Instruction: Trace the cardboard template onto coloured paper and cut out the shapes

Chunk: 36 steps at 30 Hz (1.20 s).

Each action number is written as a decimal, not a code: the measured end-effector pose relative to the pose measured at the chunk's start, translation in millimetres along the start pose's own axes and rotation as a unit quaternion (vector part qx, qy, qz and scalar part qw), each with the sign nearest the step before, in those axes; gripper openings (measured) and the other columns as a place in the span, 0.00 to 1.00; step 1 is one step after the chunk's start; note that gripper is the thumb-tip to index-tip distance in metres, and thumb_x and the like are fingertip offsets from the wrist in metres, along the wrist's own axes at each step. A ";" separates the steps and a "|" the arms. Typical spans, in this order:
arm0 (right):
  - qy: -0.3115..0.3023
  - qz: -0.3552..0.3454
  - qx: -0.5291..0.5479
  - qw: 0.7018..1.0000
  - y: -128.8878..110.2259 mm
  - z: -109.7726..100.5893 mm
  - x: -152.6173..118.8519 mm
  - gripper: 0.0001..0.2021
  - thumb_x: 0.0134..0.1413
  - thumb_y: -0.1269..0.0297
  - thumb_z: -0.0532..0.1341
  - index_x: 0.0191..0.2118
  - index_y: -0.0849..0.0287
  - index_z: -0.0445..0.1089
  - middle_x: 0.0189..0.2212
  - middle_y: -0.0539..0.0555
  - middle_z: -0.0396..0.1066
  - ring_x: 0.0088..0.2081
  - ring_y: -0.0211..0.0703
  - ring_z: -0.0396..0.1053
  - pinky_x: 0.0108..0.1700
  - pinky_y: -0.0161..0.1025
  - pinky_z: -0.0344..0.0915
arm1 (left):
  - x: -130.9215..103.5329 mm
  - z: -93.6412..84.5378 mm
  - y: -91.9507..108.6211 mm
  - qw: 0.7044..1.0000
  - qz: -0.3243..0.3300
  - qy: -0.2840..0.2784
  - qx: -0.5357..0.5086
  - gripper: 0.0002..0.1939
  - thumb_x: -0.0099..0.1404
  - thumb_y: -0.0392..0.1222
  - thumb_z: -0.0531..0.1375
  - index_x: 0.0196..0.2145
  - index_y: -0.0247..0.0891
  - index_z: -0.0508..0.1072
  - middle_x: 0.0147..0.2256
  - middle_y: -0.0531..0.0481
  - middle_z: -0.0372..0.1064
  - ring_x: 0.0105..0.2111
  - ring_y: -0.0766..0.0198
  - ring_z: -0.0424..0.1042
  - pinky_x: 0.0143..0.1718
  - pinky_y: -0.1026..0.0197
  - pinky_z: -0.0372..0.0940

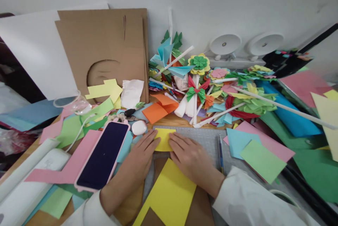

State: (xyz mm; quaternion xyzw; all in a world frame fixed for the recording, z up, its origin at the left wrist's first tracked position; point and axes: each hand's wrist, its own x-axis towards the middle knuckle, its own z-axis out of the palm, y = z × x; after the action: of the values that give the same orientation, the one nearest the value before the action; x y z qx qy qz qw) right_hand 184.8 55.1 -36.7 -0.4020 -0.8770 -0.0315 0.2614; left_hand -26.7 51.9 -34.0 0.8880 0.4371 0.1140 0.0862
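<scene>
A small yellow paper (pixel 165 140), which looks folded, lies on the grey cutting mat between my hands. My left hand (pixel 146 148) holds its left side, fingers together on the sheet. At the opposite edge, my right hand (pixel 186 150) grips the paper with its fingers bent over it. The undersides of both hands are hidden. Closer to me, a larger yellow sheet (pixel 171 192) with a piece cut away rests on brown cardboard (pixel 203 208), partly under my right wrist.
A phone (pixel 104 155) and white earbud case (pixel 139 127) lie left. Right are a pen (pixel 220 153), a light green sheet (pixel 263 160) and a blue sheet (pixel 241 141). Paper flowers (pixel 199 62) pile up behind; cardboard panels (pixel 105 42) lean on the wall.
</scene>
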 end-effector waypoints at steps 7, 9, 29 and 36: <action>-0.012 0.018 -0.008 1.000 -0.7 -2.7 1.1 0.10 0.57 0.75 0.55 0.42 0.63 0.72 0.48 0.60 0.74 0.44 0.49 0.74 0.42 0.43 0.71 | -1.8 2.5 -2.1 1.000 0.002 0.017 -0.002 0.26 0.64 0.23 0.46 0.57 0.34 0.65 0.62 0.38 0.57 0.63 0.53 0.55 0.60 0.44 0.58; -0.017 0.020 -0.007 1.000 -0.5 -2.7 0.4 0.10 0.56 0.75 0.56 0.42 0.63 0.71 0.47 0.60 0.74 0.44 0.49 0.74 0.42 0.42 0.71 | -2.0 1.6 -2.5 1.000 0.008 0.019 -0.001 0.26 0.63 0.23 0.46 0.57 0.33 0.65 0.62 0.37 0.57 0.63 0.53 0.55 0.60 0.44 0.58; -0.153 0.049 -0.063 0.985 23.3 -130.0 -54.1 0.14 0.58 0.72 0.55 0.50 0.62 0.68 0.48 0.62 0.72 0.50 0.51 0.70 0.50 0.49 0.68 | 3.4 5.0 -7.0 0.995 0.031 0.100 -0.003 0.18 0.68 0.32 0.48 0.51 0.35 0.72 0.56 0.39 0.66 0.57 0.53 0.65 0.59 0.44 0.61; -0.220 0.187 -0.210 0.934 82.5 -142.4 -123.5 0.19 0.57 0.58 0.61 0.49 0.66 0.68 0.49 0.67 0.71 0.49 0.57 0.71 0.47 0.47 0.68 | 4.5 6.5 -10.7 0.995 0.036 0.092 -0.009 0.19 0.67 0.34 0.48 0.51 0.33 0.72 0.58 0.37 0.65 0.58 0.51 0.64 0.59 0.43 0.60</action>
State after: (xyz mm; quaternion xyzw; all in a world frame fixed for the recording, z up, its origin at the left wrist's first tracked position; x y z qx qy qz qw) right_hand 372.7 -12.1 13.4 -0.6016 -0.7946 -0.0765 -0.0272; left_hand -30.3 61.6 -42.5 0.8881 0.4097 0.2025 0.0496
